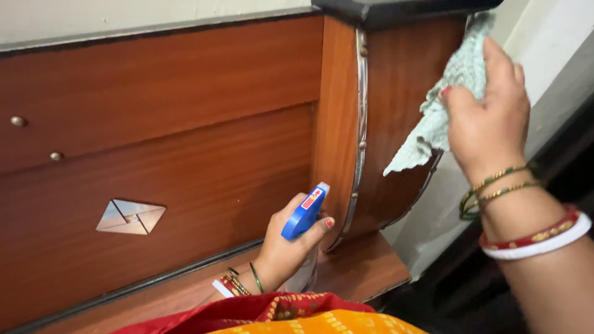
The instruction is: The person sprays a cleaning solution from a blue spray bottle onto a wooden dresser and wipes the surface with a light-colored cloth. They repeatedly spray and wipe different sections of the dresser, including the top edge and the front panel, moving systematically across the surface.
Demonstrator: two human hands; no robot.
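My left hand (286, 244) grips a spray bottle with a blue trigger head (305, 212), its pale body mostly hidden under the hand; the nozzle points up toward the wooden panel. Higher up at the right, my right hand (489, 114) clutches a crumpled pale green cloth (447, 102) and presses it against the curved side post of a reddish-brown wooden headboard (185, 142). A metal strip (361, 124) runs down the post's edge. Both wrists wear bangles.
The headboard has round metal studs (18, 121) and a diamond-shaped metal inlay (130, 217). A low wooden ledge (365, 266) runs along its base. A pale wall (557, 43) stands at the right, dark floor below. Red and orange fabric (297, 318) fills the bottom edge.
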